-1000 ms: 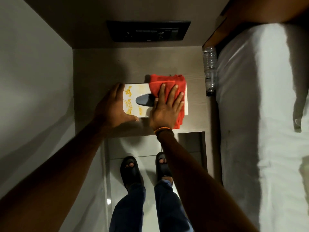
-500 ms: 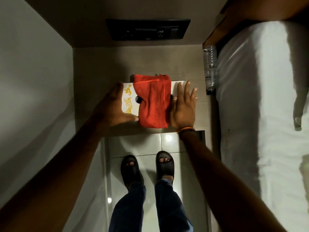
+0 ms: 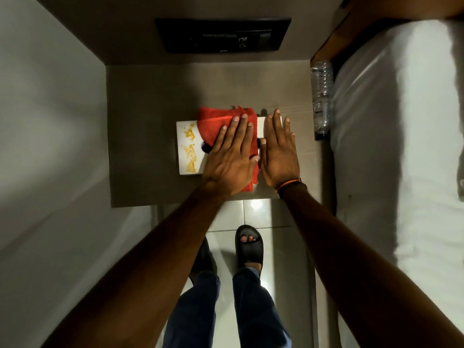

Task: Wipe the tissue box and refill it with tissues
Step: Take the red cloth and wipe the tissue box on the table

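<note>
Room: dim, narrow bedside corner. A grey-brown table top [image 3: 150, 101] carries the tissue box [image 3: 187, 149]; a dark switch panel [image 3: 223, 35] sits on the wall beyond the box.
Tissue box: white, with yellow print at its left end, lying flat toward the table's front edge. Its dark slot [image 3: 205, 146] shows only as a sliver beside the cloth. No tissue is seen standing out of it.
Cloth: a red cloth [image 3: 216, 121] is draped across the middle of the box top and hangs over both its far and near edges.
Left hand: the left hand [image 3: 231, 159] lies flat on the cloth, fingers straight and close together, pressing it onto the box.
Right hand: the right hand [image 3: 278, 154] lies flat on the bare right end of the box, just beside the cloth, fingers straight and slightly spread. It holds nothing.
Surroundings: a clear plastic bottle [image 3: 321, 96] lies well to the right of the box, against the bed [image 3: 401, 146]. Tiled floor [image 3: 256, 214] and sandalled feet are on the near side of the box.
Step in hand: judged to be the wiping, with the left hand working the cloth and the right steadying the box.
Progress: early. The printed left end is uncovered, the refill has not begun, and no spare tissues are in view.
Next move: calls for drawing the cloth along the top toward the left end under even pressure, with the right hand bracing the box.
Risk: a light box may skid toward the table's front edge.
</note>
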